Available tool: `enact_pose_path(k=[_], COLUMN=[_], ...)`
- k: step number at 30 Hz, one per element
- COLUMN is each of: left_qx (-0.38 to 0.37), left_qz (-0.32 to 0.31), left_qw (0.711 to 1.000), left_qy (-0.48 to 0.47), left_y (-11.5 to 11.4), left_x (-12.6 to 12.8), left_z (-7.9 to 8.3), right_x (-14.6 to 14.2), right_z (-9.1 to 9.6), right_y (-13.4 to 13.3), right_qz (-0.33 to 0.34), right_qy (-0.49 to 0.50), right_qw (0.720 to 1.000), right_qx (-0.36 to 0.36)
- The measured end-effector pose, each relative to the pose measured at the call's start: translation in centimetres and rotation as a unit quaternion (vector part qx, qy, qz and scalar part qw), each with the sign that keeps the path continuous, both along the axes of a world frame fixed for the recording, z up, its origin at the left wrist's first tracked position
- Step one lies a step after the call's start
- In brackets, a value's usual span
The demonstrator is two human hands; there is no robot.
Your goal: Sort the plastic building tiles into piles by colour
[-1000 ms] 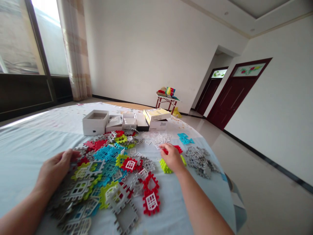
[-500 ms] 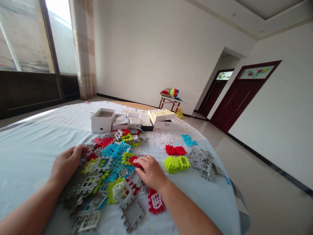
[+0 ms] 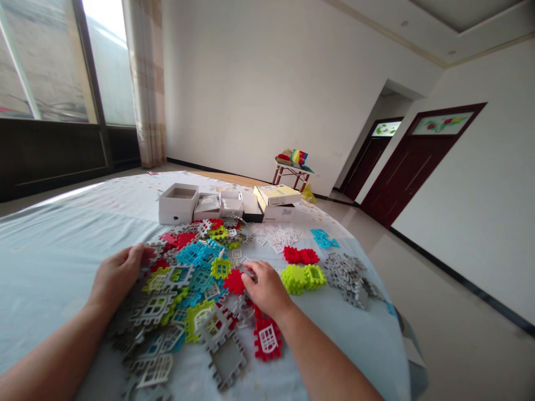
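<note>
A loose heap of notched plastic building tiles (image 3: 202, 277) in red, blue, green and grey lies before me, some with white window inserts. My left hand (image 3: 118, 274) rests at the heap's left edge, its fingers loosely extended over the tiles and partly hidden. At the heap's right side, my right hand (image 3: 267, 287) has its fingers bent round a small pale plastic piece (image 3: 250, 273), mostly covered by them. Just left of those fingertips is a plain red tile (image 3: 234, 282). A red tile with a white window insert (image 3: 268, 338) lies below the right wrist.
Separate groups lie to the right: white window pieces (image 3: 279, 238), blue tiles (image 3: 324, 238), red tiles (image 3: 301, 255), green tiles (image 3: 302, 279) and grey tiles (image 3: 349, 275). White boxes (image 3: 179, 209) and a yellow-and-white lid (image 3: 279, 195) stand behind the heap on the cloth-covered round table (image 3: 351, 356).
My right hand has shifted slightly right, away from the red tile, which shows more fully now. My left hand stays at the heap's left edge.
</note>
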State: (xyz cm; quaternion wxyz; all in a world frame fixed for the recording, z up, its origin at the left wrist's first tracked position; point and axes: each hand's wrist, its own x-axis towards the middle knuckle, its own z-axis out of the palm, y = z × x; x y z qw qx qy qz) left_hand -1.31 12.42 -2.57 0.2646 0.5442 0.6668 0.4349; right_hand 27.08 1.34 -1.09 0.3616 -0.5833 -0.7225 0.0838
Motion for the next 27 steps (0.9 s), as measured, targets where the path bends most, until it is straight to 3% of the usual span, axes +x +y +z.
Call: enact_pose_path(k=[9, 13, 19, 23, 27], left_qx=[-0.003, -0.018, -0.026, -0.033, -0.028], left_qz=[0.000, 0.001, -0.002, -0.004, -0.005], left_qw=[1.000, 1.000, 0.999, 0.999, 0.999], left_qy=[0.009, 0.013, 0.027, 0.041, 0.044], left_y=[-0.1, 0.2, 0.9, 1.0, 0.9], left_x=[-0.1, -0.4, -1.0, -1.0, -1.0], left_z=[0.3, -0.2, -1.2, -1.3, -1.2], right_x=[-0.7, 0.4, 6.5, 10.2, 11.8], right_z=[0.4, 1.2, 2.7, 2.2, 1.3], right_y=[-0.7, -0.4, 0.5, 1.0, 1.8], right_qz=[0.018, -0.008, -0.194, -0.297, -0.341], right_qy=[-0.111, -0.102, -0.124, -0.169, -0.198], right_qw=[0.993, 0.995, 0.969, 0.937, 0.918], right_qx=[-0.023, 0.018, 0.090, 0.065, 0.038])
